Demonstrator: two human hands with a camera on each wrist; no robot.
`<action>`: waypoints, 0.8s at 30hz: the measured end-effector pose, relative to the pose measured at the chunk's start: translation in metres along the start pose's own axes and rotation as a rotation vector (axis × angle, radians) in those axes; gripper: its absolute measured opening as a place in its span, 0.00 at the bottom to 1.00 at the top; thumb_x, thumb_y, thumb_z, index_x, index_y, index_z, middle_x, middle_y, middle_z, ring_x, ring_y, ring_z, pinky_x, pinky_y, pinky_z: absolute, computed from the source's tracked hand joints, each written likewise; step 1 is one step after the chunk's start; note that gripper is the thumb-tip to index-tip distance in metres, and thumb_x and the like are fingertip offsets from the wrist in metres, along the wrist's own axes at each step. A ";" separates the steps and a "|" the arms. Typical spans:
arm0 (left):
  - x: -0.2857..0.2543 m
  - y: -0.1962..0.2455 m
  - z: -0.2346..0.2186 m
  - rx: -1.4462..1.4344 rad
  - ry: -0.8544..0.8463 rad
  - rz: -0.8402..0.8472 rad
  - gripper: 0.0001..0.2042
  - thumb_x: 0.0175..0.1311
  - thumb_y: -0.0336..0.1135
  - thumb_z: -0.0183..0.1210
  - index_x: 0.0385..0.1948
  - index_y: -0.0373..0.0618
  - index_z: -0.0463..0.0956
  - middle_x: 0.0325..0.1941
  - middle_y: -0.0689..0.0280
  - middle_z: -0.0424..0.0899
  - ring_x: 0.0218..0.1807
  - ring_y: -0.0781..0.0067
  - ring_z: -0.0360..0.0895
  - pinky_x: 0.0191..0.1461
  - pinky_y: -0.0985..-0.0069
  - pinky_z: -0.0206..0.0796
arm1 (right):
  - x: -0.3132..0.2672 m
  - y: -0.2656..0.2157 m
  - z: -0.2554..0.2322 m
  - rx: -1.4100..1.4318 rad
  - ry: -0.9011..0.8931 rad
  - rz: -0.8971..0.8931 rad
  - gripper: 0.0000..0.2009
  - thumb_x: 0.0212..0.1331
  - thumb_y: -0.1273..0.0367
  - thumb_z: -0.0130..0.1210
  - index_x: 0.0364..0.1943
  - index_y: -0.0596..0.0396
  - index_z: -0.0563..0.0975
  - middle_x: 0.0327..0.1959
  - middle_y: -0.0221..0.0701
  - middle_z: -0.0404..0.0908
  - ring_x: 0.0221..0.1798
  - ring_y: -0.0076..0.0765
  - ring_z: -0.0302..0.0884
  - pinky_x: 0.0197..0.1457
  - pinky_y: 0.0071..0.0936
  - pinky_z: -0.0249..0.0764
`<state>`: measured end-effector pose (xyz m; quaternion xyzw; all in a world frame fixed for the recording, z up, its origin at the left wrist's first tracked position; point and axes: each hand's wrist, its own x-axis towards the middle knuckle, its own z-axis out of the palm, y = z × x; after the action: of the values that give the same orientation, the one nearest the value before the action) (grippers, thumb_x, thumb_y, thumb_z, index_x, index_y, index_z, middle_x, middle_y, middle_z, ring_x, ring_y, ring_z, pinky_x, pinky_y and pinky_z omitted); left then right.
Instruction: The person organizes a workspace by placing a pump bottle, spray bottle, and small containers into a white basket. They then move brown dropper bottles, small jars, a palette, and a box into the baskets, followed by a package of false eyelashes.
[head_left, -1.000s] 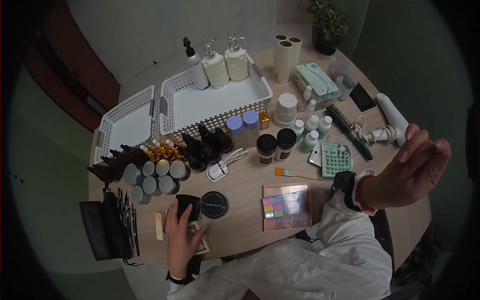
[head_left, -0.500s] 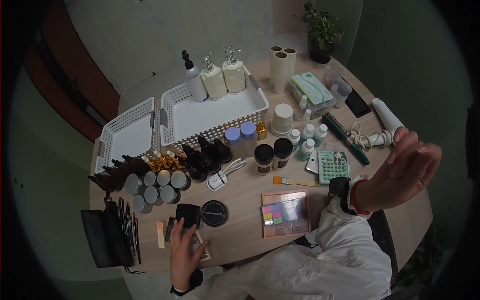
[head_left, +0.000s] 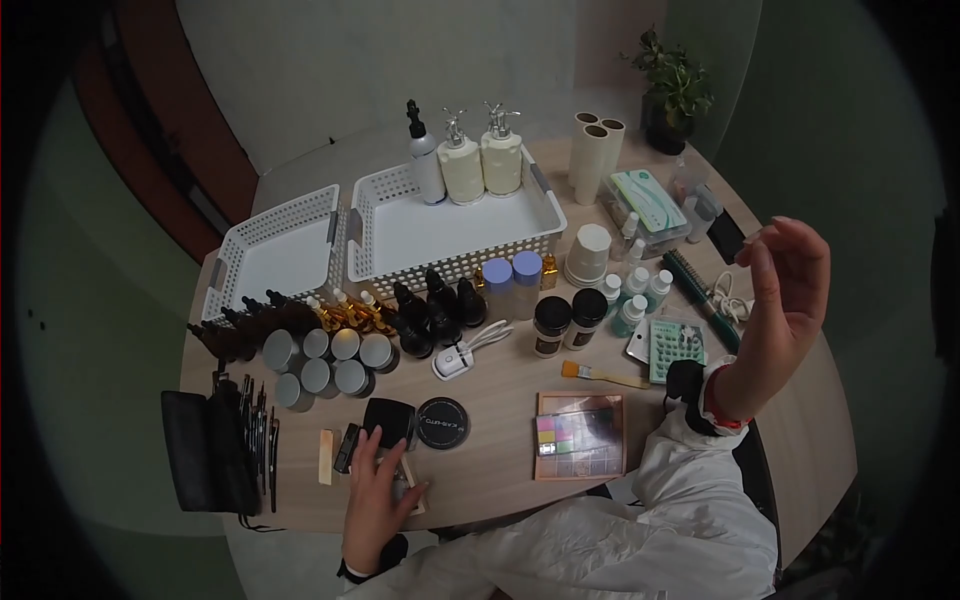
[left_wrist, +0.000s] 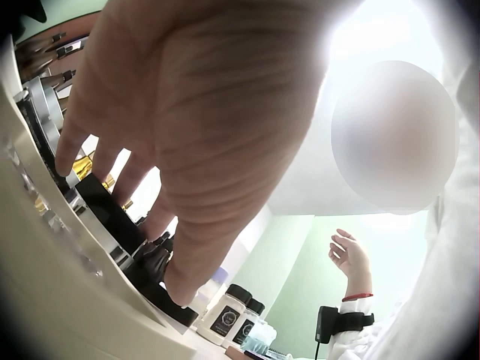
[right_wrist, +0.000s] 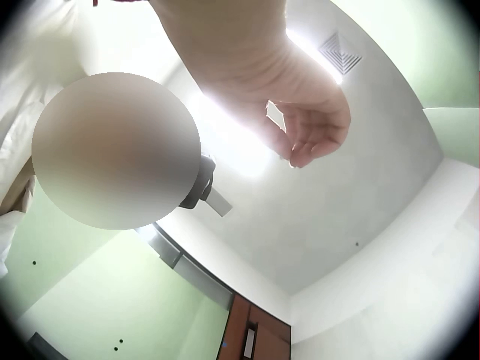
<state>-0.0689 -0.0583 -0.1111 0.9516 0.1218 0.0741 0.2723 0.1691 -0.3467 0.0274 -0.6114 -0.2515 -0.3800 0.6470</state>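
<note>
My left hand [head_left: 375,497] rests at the table's front edge, its fingers straight and spread. Its fingertips reach the lower edge of a square black compact [head_left: 389,422], and its thumb lies over a small pale-framed case [head_left: 416,497], partly hidden below the hand. A round black-lidded compact [head_left: 442,423] lies to the right of the square one, and a narrow black case [head_left: 347,448] to its left. Above the right side of the table I hold my right hand [head_left: 785,315] raised, fingers loosely bent and nothing in them. The right wrist view shows that hand [right_wrist: 304,124] against the ceiling.
An eyeshadow palette [head_left: 582,466] lies front centre with a colourful smaller palette [head_left: 575,430] on it. Silver-lidded jars [head_left: 318,375], dropper bottles [head_left: 440,320] and white baskets [head_left: 460,262] stand behind. Makeup brushes [head_left: 262,450] lie left; a green hairbrush [head_left: 700,295] lies right.
My right hand has moved left and turned so its fingers point more upward. My left hand has slid slightly toward me, uncovering more of the black compact. The head view has shifted.
</note>
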 end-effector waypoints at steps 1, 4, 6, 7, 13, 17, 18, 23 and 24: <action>0.000 -0.001 0.000 0.013 -0.016 0.009 0.32 0.47 0.34 0.69 0.58 0.48 0.67 0.69 0.52 0.54 0.72 0.42 0.47 0.69 0.53 0.48 | 0.000 -0.001 -0.001 0.013 -0.005 -0.002 0.10 0.59 0.76 0.55 0.45 0.58 0.73 0.35 0.30 0.76 0.39 0.22 0.75 0.45 0.18 0.70; -0.001 -0.004 0.005 0.032 -0.022 0.020 0.34 0.46 0.35 0.69 0.60 0.49 0.65 0.69 0.51 0.52 0.72 0.40 0.45 0.69 0.52 0.47 | 0.000 -0.001 -0.003 0.002 0.027 -0.028 0.10 0.59 0.76 0.54 0.45 0.59 0.73 0.35 0.30 0.76 0.37 0.23 0.74 0.43 0.18 0.69; -0.002 -0.004 0.010 0.035 -0.020 0.020 0.35 0.46 0.36 0.70 0.60 0.50 0.64 0.70 0.51 0.51 0.72 0.39 0.44 0.69 0.52 0.47 | 0.000 0.001 -0.005 0.004 0.024 -0.039 0.10 0.60 0.77 0.54 0.46 0.60 0.73 0.35 0.30 0.76 0.37 0.23 0.74 0.43 0.18 0.69; -0.001 -0.004 0.010 0.048 -0.003 0.033 0.35 0.46 0.37 0.70 0.60 0.50 0.65 0.69 0.49 0.52 0.71 0.38 0.46 0.68 0.51 0.48 | 0.000 0.001 -0.006 -0.002 0.024 -0.052 0.11 0.60 0.77 0.53 0.46 0.60 0.73 0.35 0.31 0.76 0.37 0.23 0.74 0.43 0.18 0.69; -0.002 -0.006 0.014 0.036 -0.009 0.025 0.37 0.46 0.39 0.70 0.62 0.50 0.62 0.69 0.49 0.50 0.71 0.37 0.45 0.68 0.50 0.47 | -0.002 0.005 -0.009 -0.012 0.031 -0.060 0.11 0.59 0.79 0.51 0.46 0.61 0.73 0.36 0.32 0.76 0.38 0.23 0.74 0.42 0.18 0.69; -0.002 -0.008 0.018 0.049 -0.015 0.038 0.40 0.46 0.41 0.70 0.64 0.51 0.60 0.71 0.49 0.47 0.71 0.37 0.42 0.70 0.49 0.43 | -0.001 0.006 -0.010 -0.004 0.003 -0.073 0.11 0.59 0.79 0.52 0.47 0.61 0.73 0.37 0.33 0.77 0.38 0.23 0.74 0.42 0.18 0.70; -0.002 -0.009 0.019 0.050 -0.013 0.037 0.40 0.46 0.41 0.70 0.64 0.51 0.60 0.71 0.49 0.47 0.71 0.37 0.42 0.70 0.49 0.43 | -0.001 0.006 -0.010 -0.007 0.002 -0.078 0.11 0.60 0.79 0.52 0.46 0.61 0.73 0.37 0.33 0.77 0.38 0.23 0.74 0.42 0.18 0.70; -0.002 -0.010 0.022 0.064 -0.004 0.040 0.40 0.46 0.41 0.70 0.64 0.51 0.59 0.71 0.49 0.46 0.72 0.37 0.41 0.70 0.49 0.43 | -0.002 0.007 -0.009 -0.007 0.015 -0.071 0.11 0.60 0.79 0.52 0.47 0.61 0.73 0.37 0.33 0.77 0.38 0.23 0.74 0.42 0.19 0.69; -0.002 -0.010 0.022 0.064 -0.011 0.029 0.40 0.46 0.41 0.70 0.64 0.51 0.59 0.71 0.49 0.46 0.72 0.37 0.41 0.70 0.49 0.43 | -0.002 0.008 -0.011 -0.005 0.011 -0.075 0.11 0.60 0.79 0.52 0.47 0.62 0.73 0.37 0.33 0.77 0.37 0.23 0.74 0.42 0.19 0.69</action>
<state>-0.0686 -0.0618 -0.1348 0.9619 0.1087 0.0688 0.2412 0.1731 -0.3571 0.0200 -0.6012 -0.2698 -0.4079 0.6319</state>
